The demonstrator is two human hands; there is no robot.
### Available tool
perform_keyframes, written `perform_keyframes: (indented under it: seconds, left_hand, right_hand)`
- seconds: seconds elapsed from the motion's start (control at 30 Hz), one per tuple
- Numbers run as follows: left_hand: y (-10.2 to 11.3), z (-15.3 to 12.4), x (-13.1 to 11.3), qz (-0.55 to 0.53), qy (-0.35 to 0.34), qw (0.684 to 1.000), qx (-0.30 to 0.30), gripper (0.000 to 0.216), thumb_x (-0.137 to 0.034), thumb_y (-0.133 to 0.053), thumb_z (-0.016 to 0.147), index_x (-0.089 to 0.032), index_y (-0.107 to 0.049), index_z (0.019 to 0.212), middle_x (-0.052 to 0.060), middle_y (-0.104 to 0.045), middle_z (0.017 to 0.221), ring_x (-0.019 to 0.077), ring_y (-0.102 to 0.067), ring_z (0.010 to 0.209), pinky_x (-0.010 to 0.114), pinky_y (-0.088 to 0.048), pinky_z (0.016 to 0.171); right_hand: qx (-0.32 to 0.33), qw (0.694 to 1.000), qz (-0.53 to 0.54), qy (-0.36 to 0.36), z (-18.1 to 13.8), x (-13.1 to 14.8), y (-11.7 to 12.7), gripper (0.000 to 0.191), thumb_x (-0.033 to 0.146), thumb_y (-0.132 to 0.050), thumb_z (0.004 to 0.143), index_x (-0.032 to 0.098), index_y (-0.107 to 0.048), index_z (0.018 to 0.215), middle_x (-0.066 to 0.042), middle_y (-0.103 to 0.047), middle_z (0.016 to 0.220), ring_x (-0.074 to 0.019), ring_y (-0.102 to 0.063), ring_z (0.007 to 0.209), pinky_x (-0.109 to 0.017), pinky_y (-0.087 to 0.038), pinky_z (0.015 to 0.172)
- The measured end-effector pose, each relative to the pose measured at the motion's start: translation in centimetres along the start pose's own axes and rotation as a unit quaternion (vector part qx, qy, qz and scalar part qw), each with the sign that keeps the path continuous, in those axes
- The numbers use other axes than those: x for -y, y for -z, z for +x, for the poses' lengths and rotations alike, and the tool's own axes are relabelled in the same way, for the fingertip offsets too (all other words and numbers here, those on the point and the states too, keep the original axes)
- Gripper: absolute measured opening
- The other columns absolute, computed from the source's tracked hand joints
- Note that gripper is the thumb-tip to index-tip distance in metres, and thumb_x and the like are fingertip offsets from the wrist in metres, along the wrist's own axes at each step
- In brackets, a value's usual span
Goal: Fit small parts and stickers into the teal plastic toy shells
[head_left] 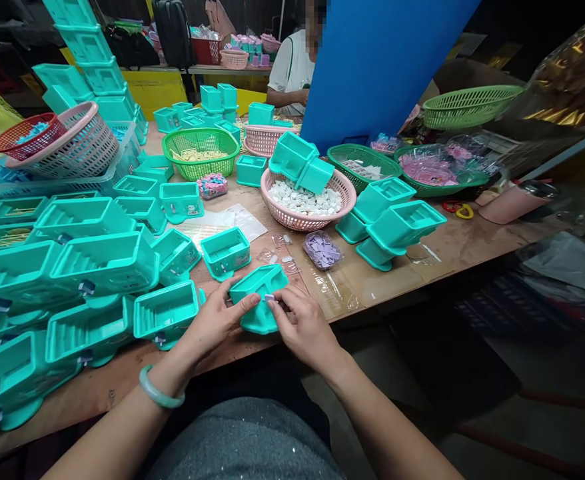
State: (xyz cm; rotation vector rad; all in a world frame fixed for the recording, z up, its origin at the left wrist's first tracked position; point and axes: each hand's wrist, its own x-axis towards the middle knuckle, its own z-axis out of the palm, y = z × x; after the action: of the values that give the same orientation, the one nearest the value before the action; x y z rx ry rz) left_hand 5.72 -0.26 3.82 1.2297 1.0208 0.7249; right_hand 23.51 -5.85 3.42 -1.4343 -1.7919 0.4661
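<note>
Teal plastic: I have one small box (252,283) between the two hands, at the near edge of the wooden surface (100,387); whether it rests there or is lifted, I cannot tell. Left grip (222,310) closed on the box, thumb on its near face. Right grip (305,325) pinching a small lilac tab (269,297) at that face; contact between tab and box unclear. Just beyond: clear plastic scraps (267,256) and a bag of purple pieces (323,251). Behind these I log a pink basket (300,220) of white pieces, teal containers (292,157) lying across it. Left: rows of stepped teal boxes (105,263), several bearing lilac tabs. Right: stacked teal boxes (402,230). Farther back: a green basket (205,170) of pale yellow pieces, a blue panel (372,67), and a person in white (290,73) partly hidden behind it.
</note>
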Motion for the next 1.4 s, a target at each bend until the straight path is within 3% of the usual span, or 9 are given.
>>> perform_keyframes:
  seconds: [0.27, 0.4, 0.5, 0.63, 0.9, 1.1, 1.27, 1.4]
  left_hand:
    - [-0.1, 0.6, -0.6, 0.057, -0.01, 0.998, -0.027, 0.067, -0.053, -0.082, 0.072, -0.019, -0.068, 0.128, 0.01, -0.077, 0.116, 0.0326, -0.068, 0.114, 0.041, -0.058, 0.091]
    - [-0.2, 1.0, -0.7, 0.08, -0.019, 0.996, -0.044, 0.066, -0.052, -0.085, 0.067, -0.019, -0.071, 0.123, 0.008, -0.079, 0.105, 0.0338, -0.068, 0.111, 0.04, -0.058, 0.088]
    - [-0.2, 1.3, -1.0, 0.093, -0.003, 0.995, -0.037, 0.072, -0.056, -0.083, 0.068, -0.016, -0.069, 0.125, 0.011, -0.078, 0.108, 0.0345, -0.069, 0.109, 0.042, -0.057, 0.088]
    - [0.1, 1.7, -1.4, 0.108, 0.028, 0.994, -0.007, 0.082, -0.064, -0.077, 0.07, -0.01, -0.064, 0.13, 0.016, -0.076, 0.113, 0.0356, -0.07, 0.105, 0.045, -0.058, 0.085]
    - [0.3, 1.9, -1.7, 0.147, 0.016, 0.989, 0.001, 0.077, -0.061, -0.077, 0.071, -0.011, -0.065, 0.129, 0.014, -0.078, 0.111, 0.0331, -0.071, 0.101, 0.043, -0.057, 0.084]
    - [0.0, 2.1, -1.9, 0.169, -0.001, 0.986, -0.013, 0.068, -0.062, -0.075, 0.072, -0.015, -0.07, 0.122, 0.01, -0.079, 0.104, 0.0336, -0.07, 0.101, 0.04, -0.056, 0.081]
    - [-0.2, 2.3, -1.9, 0.216, -0.012, 0.976, -0.036, 0.08, -0.066, -0.074, 0.069, -0.011, -0.068, 0.127, 0.013, -0.078, 0.108, 0.0373, -0.069, 0.102, 0.047, -0.054, 0.089]
    - [0.0, 2.6, -1.6, 0.208, -0.029, 0.977, -0.04, 0.074, -0.065, -0.075, 0.071, -0.014, -0.069, 0.125, 0.015, -0.077, 0.116, 0.0367, -0.068, 0.107, 0.048, -0.052, 0.094]
  right_hand:
    - [0.016, 0.997, -0.068, 0.034, 0.9, 0.3, 0.3, 0.023, 0.015, -0.046, 0.098, 0.021, -0.055, 0.078, -0.005, -0.06, 0.078, -0.0207, -0.055, 0.077, -0.033, -0.042, 0.073]
    - [0.043, 0.998, -0.034, 0.003, 1.5, -0.1, 1.0, 0.023, 0.016, -0.049, 0.097, 0.021, -0.057, 0.076, -0.005, -0.062, 0.079, -0.0199, -0.057, 0.078, -0.032, -0.043, 0.072]
    - [0.065, 0.996, 0.035, -0.051, 1.5, -0.6, 1.3, 0.021, 0.021, -0.054, 0.098, 0.021, -0.062, 0.078, -0.002, -0.063, 0.077, -0.0176, -0.058, 0.075, -0.029, -0.043, 0.068]
    - [0.029, 0.995, 0.066, -0.073, 1.1, -0.6, 1.1, 0.02, 0.025, -0.054, 0.099, 0.02, -0.068, 0.086, -0.003, -0.067, 0.081, -0.0182, -0.06, 0.077, -0.029, -0.045, 0.069]
    - [0.017, 0.998, 0.015, -0.055, 1.4, -0.2, 1.3, 0.018, 0.019, -0.055, 0.095, 0.02, -0.065, 0.079, -0.003, -0.066, 0.077, -0.0176, -0.06, 0.071, -0.029, -0.042, 0.064]
    - [-0.005, 0.998, -0.062, -0.021, 1.6, -0.1, 0.6, 0.023, 0.017, -0.05, 0.095, 0.022, -0.055, 0.073, -0.004, -0.063, 0.075, -0.0193, -0.057, 0.072, -0.031, -0.042, 0.068]
    - [-0.046, 0.992, -0.12, -0.014, 1.1, 0.5, -0.8, 0.024, 0.013, -0.044, 0.095, 0.021, -0.055, 0.075, -0.007, -0.061, 0.077, -0.0229, -0.056, 0.077, -0.036, -0.044, 0.076]
    - [-0.046, 0.996, -0.064, -0.033, 1.2, 0.1, -0.7, 0.023, 0.014, -0.046, 0.095, 0.021, -0.058, 0.077, -0.006, -0.063, 0.078, -0.0214, -0.058, 0.076, -0.034, -0.045, 0.073]
